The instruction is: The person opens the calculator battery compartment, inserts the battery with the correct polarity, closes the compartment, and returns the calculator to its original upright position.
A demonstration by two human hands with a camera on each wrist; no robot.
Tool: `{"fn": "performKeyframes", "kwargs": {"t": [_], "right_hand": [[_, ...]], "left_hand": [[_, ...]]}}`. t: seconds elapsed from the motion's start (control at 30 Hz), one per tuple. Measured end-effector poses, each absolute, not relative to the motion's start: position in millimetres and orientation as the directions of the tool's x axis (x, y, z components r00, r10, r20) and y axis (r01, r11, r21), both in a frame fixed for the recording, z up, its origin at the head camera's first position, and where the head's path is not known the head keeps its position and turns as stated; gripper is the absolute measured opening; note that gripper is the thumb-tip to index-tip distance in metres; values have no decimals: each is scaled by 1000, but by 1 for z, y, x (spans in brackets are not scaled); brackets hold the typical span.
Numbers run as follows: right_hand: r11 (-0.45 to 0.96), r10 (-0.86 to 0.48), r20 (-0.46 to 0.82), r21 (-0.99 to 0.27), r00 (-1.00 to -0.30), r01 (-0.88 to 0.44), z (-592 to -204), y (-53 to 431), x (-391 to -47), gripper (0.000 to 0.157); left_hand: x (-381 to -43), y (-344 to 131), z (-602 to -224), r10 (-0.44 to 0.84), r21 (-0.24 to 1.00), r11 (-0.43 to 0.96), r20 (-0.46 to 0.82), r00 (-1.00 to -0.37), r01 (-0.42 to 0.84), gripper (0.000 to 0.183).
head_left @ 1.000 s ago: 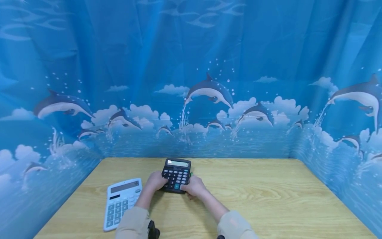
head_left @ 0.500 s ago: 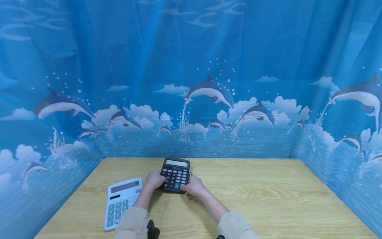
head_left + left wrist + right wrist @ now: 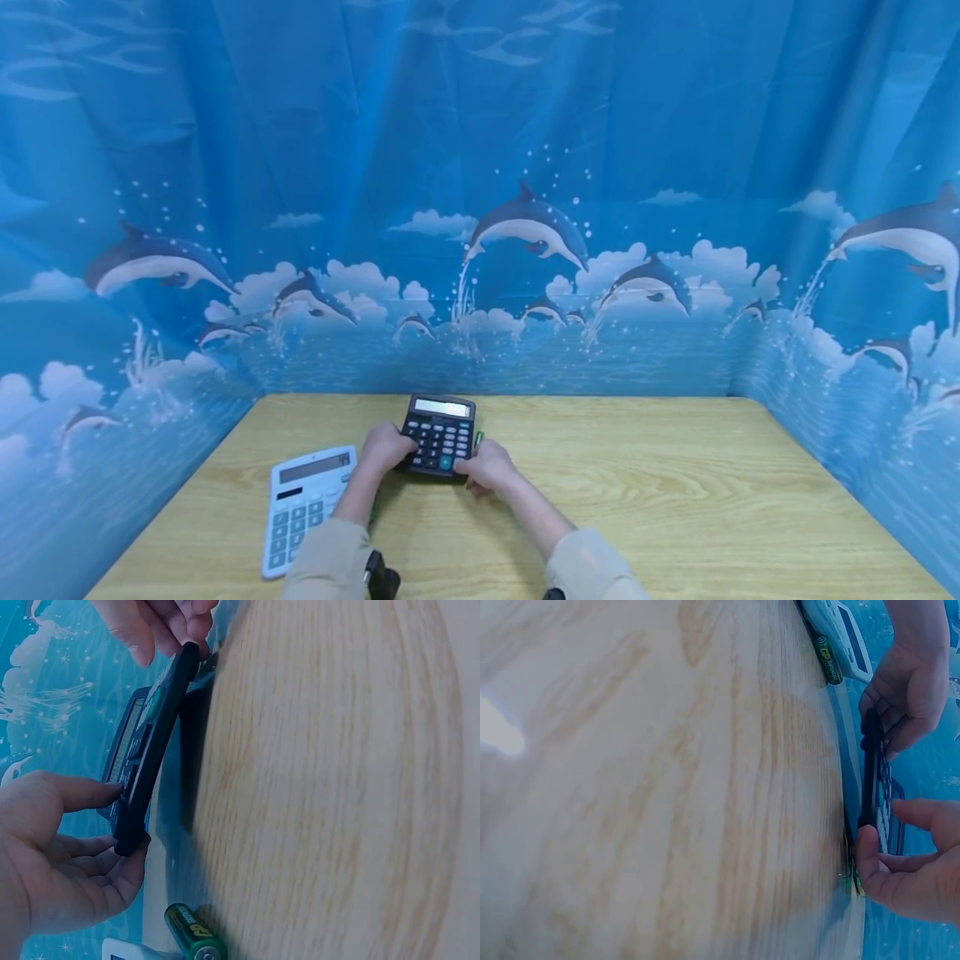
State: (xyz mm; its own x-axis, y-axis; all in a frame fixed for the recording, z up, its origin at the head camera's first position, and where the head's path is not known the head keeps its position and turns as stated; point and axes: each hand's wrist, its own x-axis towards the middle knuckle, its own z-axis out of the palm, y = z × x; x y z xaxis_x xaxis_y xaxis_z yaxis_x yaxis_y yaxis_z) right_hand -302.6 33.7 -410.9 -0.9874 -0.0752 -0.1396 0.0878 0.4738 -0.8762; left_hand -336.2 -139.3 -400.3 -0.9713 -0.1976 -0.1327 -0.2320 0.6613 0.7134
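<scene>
A black calculator (image 3: 437,440) with a teal key is held between both hands near the far side of the table. My left hand (image 3: 386,447) grips its left edge, thumb over the keys and fingers curled underneath, as the left wrist view shows. At the lower right corner, my right hand (image 3: 489,467) pinches it with the thumb on top. The near edge of the calculator stands off the tabletop, with a shadow below. Glare brightens its display. A green battery (image 3: 193,934) lies below the left hand. Another small green object (image 3: 480,437) shows partly behind the right hand.
A white calculator (image 3: 313,483) reading 49 lies at the left of the wooden table (image 3: 675,492), partly covered by the left forearm. A blue curtain (image 3: 480,125) printed with dolphins stands along the back and sides of the table.
The black calculator and my left hand have shifted slightly left and away from me. The calculator's display has turned bright with glare. My right hand has barely moved.
</scene>
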Motion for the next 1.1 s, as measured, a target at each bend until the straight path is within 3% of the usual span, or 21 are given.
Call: {"fn": "performKeyframes", "kwargs": {"t": [0.3,0.67,1.1], "right_hand": [[420,-25,-106,-904,-994,85,-414,31,-306,8],[174,1,-183,-968,-983,180,-419,31,-312,20],[140,4,-194,-971,-981,193,-416,30,-311,27]], "left_hand": [[-331,-142,-395,-220,743,629,-112,-969,-229,37],[-334,-141,-391,-243,853,470,-124,-962,-229,52],[-333,-130,-381,-277,935,317,-67,-959,-157,49]]}}
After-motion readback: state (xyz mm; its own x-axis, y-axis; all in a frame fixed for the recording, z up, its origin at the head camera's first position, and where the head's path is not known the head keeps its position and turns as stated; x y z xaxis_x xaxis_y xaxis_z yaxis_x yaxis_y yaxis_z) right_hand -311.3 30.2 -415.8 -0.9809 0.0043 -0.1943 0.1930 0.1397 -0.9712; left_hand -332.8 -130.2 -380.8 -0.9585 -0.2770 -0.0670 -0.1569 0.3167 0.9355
